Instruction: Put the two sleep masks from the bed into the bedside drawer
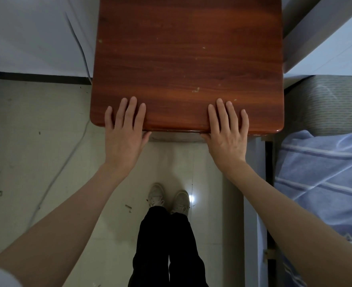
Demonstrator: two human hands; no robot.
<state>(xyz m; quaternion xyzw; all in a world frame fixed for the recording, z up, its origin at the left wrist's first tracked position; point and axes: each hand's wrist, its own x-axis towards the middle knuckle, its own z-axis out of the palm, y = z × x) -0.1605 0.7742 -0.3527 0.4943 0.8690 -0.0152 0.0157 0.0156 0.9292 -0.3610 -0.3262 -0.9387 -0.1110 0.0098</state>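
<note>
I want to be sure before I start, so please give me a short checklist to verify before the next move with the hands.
1. Left hand free: ok, flat on the bedside table, empty.
2. Right hand free: ok, flat on the front edge, empty.
3. Sleep masks located: not ok, none visible; only striped bedding shows on the right.
4. Drawer open: cannot tell, the front is hidden under the tabletop.
5. Standing room: ok, shoes on bare floor.

A white cable (67, 160) trails across the tiled floor (36, 121).
</note>
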